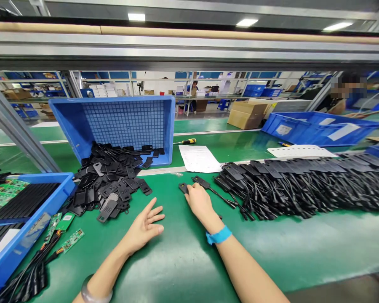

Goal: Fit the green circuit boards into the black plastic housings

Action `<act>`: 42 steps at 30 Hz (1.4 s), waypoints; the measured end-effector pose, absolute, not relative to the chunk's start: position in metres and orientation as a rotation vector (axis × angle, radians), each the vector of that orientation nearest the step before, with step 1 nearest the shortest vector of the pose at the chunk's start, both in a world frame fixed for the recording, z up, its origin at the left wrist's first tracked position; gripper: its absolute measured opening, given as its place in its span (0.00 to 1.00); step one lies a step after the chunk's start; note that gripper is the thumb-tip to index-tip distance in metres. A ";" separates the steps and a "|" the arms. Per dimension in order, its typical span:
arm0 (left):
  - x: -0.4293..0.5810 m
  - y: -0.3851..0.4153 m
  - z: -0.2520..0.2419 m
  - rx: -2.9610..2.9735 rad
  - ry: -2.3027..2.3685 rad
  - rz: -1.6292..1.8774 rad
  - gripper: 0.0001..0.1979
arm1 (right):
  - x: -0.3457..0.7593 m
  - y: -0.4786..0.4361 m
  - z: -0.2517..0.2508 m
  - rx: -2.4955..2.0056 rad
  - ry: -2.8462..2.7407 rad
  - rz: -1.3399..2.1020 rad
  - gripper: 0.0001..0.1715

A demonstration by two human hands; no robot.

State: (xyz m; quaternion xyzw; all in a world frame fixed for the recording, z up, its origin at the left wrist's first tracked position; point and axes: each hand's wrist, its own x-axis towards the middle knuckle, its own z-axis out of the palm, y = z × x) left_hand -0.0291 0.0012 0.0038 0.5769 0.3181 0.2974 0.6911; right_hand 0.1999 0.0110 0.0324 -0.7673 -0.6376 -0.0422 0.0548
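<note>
My left hand (144, 227) hovers over the green tabletop with its fingers spread and nothing in it. Just beyond it lies a heap of black plastic covers (112, 185), spilling out of a tipped blue crate (171, 134). My right hand (199, 202) is closed on a flat black plastic case (183, 187), whose end sticks out past the fingers; the rest is hidden under the hand. Right beside it lies another black case with a cable (201, 182). A long row of such cabled cases (271, 185) stretches off to the right.
At the left stands a blue bin (52, 202) with green circuit boards and black parts. Circuit boards with cables (71, 240) lie in front. A printed sheet (199, 158), a yellow screwdriver (189, 141), a cardboard box (248, 114) and another blue crate (316, 126) are farther back.
</note>
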 end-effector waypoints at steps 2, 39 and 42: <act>-0.030 0.002 0.006 1.373 0.739 0.680 0.43 | 0.203 0.010 0.035 -2.350 -1.905 -0.167 0.10; -0.139 -0.034 0.076 2.265 1.696 0.772 0.12 | 0.116 -0.032 0.008 -0.954 -1.472 1.721 0.33; -0.110 -0.018 0.066 2.362 1.698 0.612 0.15 | 0.114 -0.034 0.009 -0.777 -1.038 1.964 0.43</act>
